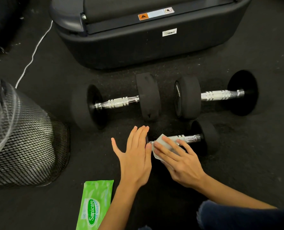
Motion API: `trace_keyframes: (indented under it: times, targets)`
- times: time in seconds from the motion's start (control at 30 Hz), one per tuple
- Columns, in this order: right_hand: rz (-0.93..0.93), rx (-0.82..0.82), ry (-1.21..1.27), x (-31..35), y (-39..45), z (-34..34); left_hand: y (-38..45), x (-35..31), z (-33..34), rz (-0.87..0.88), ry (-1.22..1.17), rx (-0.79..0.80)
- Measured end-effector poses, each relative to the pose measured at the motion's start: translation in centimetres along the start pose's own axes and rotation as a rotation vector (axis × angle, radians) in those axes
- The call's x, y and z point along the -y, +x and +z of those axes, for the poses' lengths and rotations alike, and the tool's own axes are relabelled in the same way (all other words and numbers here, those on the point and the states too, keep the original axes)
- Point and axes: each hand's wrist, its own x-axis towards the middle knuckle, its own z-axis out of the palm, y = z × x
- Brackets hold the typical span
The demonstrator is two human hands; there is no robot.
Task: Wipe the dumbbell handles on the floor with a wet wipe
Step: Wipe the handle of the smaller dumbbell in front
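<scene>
Nearest dumbbell (187, 140) on the floor (237, 163): our right hand (179, 161) presses the wet wipe (159, 143) onto its handle, left hand (136, 153) flat and unclenched bracing the near weight; we judge wrapping and twisting along the knurling cleans best.

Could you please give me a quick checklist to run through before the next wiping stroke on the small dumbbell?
1. Wet wipe on the small dumbbell's handle: ok, pressed there by the right hand.
2. Dumbbell steadied: ok, left hand flat against its near end.
3. Rest of handle free: ok, bare metal toward the far weight.
4. Two larger dumbbells already wiped: cannot tell.
5. Wipes pack nearby: ok.
</scene>
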Motion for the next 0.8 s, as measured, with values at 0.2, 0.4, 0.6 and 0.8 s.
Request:
trace_keyframes:
  times: [0.2, 0.4, 0.6, 0.8]
  targets:
    - [-0.035, -0.088, 0.116, -1.8, 0.5, -1.0, 0.0, 0.0, 0.0, -0.003, -0.017, -0.001]
    - [0.073, -0.067, 0.295, 0.2, 3.8, -1.7, 0.4, 0.0, 0.1, -0.024, 0.002, 0.003]
    - [0.017, -0.04, 0.493, -2.1, 2.2, -2.1, 0.2, -0.2, 0.0, -0.022, -0.019, 0.001]
    - [-0.02, -0.009, 0.568, -1.5, 2.9, -2.1, 0.3, -0.1, 0.0, -0.021, -0.008, -0.007]
